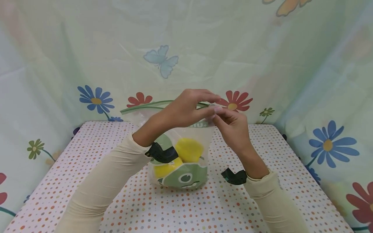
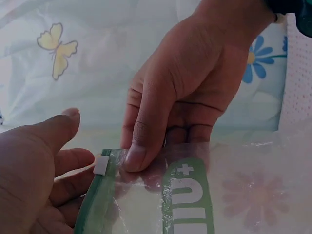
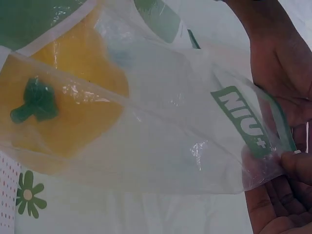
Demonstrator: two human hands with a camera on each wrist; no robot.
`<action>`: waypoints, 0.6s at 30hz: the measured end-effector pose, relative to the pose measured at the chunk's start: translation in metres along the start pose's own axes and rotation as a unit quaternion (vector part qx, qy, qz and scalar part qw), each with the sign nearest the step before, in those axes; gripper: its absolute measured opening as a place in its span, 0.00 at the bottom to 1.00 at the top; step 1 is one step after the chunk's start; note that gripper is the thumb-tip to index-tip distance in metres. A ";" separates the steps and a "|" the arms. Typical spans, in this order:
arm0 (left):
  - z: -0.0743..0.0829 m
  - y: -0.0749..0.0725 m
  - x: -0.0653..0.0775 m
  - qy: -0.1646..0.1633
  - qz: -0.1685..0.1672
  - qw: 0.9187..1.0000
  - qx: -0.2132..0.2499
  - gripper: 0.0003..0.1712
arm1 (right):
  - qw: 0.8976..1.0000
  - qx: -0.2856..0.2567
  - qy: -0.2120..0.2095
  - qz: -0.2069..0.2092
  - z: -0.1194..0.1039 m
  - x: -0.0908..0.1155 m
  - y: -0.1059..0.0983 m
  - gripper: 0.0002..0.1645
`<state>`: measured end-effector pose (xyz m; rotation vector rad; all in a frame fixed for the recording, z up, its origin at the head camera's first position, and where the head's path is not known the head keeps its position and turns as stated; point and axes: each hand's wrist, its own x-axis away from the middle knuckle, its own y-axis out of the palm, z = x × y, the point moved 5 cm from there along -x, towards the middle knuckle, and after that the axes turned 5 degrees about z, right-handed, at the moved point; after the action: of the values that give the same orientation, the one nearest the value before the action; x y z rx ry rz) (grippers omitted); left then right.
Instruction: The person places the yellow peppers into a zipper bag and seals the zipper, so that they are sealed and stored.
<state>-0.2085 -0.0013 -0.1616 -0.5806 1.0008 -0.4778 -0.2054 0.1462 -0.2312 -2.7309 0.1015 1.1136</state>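
Note:
A clear zip bag stands upright on the table, with a green zip strip along its top and green cartoon prints. Inside sit yellow things; one has a green stem and resembles a bell pepper. My right hand pinches the bag's top right corner between thumb and fingers, just below the zip. Close to the white slider at that same corner is my left hand. Its thumb is raised apart from the slider, and its other fingers lie loosely bent beside and behind the strip.
The table wears a white cloth with coloured dots. Behind it and at both sides hangs a pale curtain printed with flowers and butterflies. Dark camera mounts are worn at both wrists.

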 end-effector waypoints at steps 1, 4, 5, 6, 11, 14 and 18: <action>-0.001 0.001 0.000 -0.002 -0.005 1.000 0.000 0.21 | 1.000 -0.001 0.000 0.001 0.000 0.000 -0.001 0.10; -0.003 0.003 0.002 -0.003 -0.012 1.000 -0.003 0.20 | 1.000 0.000 0.000 0.000 -0.002 0.001 -0.002 0.09; -0.003 0.003 0.002 0.001 -0.010 1.000 -0.008 0.20 | 1.000 0.001 0.000 -0.001 -0.002 0.001 -0.002 0.09; -0.003 0.002 0.003 0.007 -0.006 1.000 -0.015 0.19 | 1.000 0.001 0.002 -0.002 -0.002 0.001 -0.002 0.09; -0.004 0.000 0.006 0.028 0.018 0.999 -0.036 0.14 | 1.000 -0.016 0.007 -0.008 -0.005 0.003 0.001 0.11; -0.005 -0.003 0.008 0.021 0.028 0.999 -0.038 0.13 | 1.000 -0.023 0.006 -0.015 -0.007 0.005 0.002 0.11; -0.006 -0.006 0.012 0.005 0.033 0.999 -0.037 0.13 | 1.000 -0.024 -0.001 -0.020 -0.008 0.006 0.004 0.11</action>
<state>-0.2095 -0.0149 -0.1676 -0.6100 1.0468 -0.3867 -0.1958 0.1404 -0.2305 -2.7606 0.0212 1.1215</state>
